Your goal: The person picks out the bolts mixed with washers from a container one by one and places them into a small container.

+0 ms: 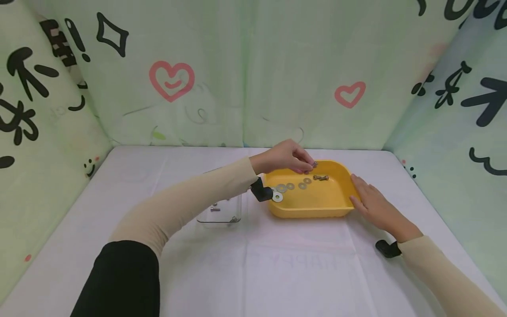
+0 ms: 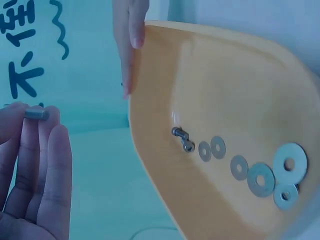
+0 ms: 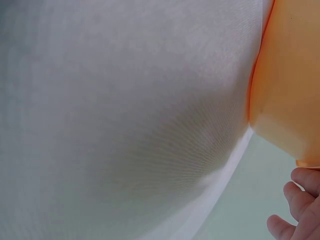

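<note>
My left hand [image 1: 286,157] is over the back left part of a yellow tray [image 1: 317,200], pinching a small metal screw [image 2: 36,114] between thumb and fingertips. My right hand [image 1: 374,203] rests against the tray's right rim with its fingers extended; in the right wrist view its fingertips [image 3: 303,176] show at the rim. Two screws [image 1: 321,178] lie together on the tray floor. Several flat washers [image 2: 261,180] of different sizes form a loose row toward the tray's left end, some overlapping.
Left of the tray stands a clear plastic box [image 1: 240,207] with small screws [image 1: 215,209] inside, partly hidden under my left forearm. A white cloth [image 1: 293,273] covers the table. Printed curtains [image 1: 277,79] enclose the back and both sides.
</note>
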`<move>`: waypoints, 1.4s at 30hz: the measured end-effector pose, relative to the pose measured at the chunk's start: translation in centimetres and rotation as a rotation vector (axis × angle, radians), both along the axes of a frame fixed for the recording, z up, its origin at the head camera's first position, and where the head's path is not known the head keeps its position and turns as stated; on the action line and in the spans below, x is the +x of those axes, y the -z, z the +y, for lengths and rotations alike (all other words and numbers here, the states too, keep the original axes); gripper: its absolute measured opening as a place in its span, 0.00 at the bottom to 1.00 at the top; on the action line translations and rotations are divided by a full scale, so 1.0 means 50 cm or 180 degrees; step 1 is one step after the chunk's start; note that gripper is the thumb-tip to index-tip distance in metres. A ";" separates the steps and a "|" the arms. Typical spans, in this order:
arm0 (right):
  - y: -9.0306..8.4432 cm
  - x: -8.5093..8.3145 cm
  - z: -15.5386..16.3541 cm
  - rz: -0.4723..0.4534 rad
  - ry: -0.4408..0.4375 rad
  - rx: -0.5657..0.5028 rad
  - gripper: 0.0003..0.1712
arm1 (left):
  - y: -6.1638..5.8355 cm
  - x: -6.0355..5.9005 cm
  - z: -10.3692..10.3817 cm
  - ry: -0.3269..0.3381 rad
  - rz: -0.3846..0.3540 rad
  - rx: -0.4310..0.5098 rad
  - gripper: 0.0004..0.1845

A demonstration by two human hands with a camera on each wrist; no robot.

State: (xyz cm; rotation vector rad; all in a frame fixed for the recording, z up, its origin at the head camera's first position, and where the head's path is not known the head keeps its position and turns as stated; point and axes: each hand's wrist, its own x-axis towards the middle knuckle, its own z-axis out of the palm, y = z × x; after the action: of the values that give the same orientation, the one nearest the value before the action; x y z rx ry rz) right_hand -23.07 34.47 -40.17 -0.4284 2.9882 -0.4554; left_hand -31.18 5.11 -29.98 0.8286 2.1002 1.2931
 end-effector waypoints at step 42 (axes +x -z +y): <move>-0.003 -0.002 -0.003 -0.0031 0.0020 0.0032 0.40 | 0.089 0.042 -0.349 -0.1239 -0.0449 -0.0155 0.15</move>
State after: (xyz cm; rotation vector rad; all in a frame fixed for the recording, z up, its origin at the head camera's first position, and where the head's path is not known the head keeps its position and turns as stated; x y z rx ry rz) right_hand -23.15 34.31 -40.02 -0.4148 2.9820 -0.4414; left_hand -29.07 -12.33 -34.46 0.3027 2.2374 1.4384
